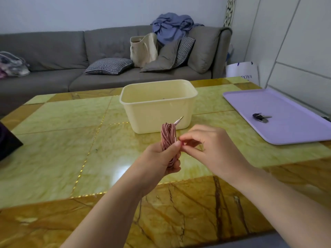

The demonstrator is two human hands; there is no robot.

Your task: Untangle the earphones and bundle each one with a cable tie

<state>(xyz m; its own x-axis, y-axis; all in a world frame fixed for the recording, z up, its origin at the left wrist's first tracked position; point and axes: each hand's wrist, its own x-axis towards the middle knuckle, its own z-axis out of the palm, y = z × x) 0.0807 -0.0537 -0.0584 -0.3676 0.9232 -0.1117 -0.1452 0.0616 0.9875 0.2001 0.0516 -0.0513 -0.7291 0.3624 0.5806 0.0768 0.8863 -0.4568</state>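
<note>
A person's left hand (161, 158) is gripping a coiled pink earphone cable (167, 133) upright over the middle of the table (71, 122), just in front of a cream tub (157, 108), its plug (179, 120) poking out on top. The right hand (206, 145) is pinching the coil's side, the fingertips hiding any tie. Near the right edge, a purple tray (295, 122), cut off by the frame, is carrying a small dark item (260, 117) too blurred to identify.
</note>
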